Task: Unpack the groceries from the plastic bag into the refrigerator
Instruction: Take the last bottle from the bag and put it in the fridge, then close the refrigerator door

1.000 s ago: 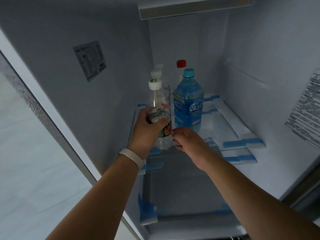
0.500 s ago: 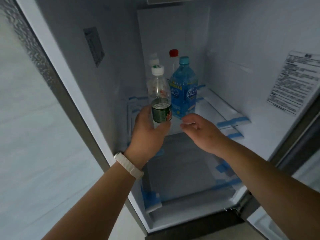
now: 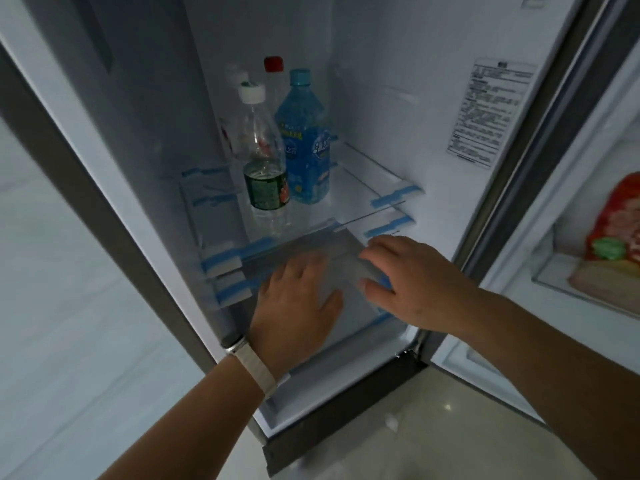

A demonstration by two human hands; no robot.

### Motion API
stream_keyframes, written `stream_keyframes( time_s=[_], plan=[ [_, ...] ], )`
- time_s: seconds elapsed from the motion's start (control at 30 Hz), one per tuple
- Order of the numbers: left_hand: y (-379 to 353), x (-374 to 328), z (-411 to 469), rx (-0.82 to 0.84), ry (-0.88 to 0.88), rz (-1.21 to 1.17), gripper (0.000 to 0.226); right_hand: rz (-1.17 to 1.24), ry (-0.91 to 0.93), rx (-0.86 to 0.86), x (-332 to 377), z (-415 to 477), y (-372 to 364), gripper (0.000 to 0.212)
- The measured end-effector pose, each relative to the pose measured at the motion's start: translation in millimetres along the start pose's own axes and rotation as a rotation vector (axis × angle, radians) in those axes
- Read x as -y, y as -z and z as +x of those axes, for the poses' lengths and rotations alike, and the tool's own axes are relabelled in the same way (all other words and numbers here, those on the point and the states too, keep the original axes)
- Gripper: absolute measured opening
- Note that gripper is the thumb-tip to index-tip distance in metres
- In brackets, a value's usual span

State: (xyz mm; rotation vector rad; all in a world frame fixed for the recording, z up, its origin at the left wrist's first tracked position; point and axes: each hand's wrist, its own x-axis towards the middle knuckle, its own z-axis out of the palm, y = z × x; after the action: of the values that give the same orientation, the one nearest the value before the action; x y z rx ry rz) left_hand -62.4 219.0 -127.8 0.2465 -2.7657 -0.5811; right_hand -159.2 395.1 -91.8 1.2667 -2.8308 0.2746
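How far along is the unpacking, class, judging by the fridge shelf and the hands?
Done: the clear bottle, the blue bottle and two more behind stand on the glass shelf. In hand: nothing; left hand and right hand are open and empty. Left: unknown, since the bag is out of view.
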Motion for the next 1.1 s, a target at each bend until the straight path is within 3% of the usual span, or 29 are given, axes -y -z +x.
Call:
stream_keyframes(
  time_s=[0.1,0.4,0.7,0.93,1.1],
  plan=[
    [-8,-5,-11,0.041,-0.033,0.028,0.067,-0.049,-0.022,0.035,-6,-18,-6,0.066],
    [-31,-59,-36,0.103,-0.155,0.161,0.060,-0.092,-0.066,0.029,-39,-94,-3,0.058],
    [-80,-180,-75,0.088,-0.208,0.210,0.058,-0.078,-0.092,0.006,-113,-209,20,0.070],
    [-126,-280,-115,0.101,-0.198,0.199,0.064,-0.084,-0.106,-0.013,-182,-314,31,0.067],
    [-137,-344,-135,0.135,-0.195,0.184,0.065,-0.039,-0.127,-0.103,-223,-376,39,0.052]
  ],
)
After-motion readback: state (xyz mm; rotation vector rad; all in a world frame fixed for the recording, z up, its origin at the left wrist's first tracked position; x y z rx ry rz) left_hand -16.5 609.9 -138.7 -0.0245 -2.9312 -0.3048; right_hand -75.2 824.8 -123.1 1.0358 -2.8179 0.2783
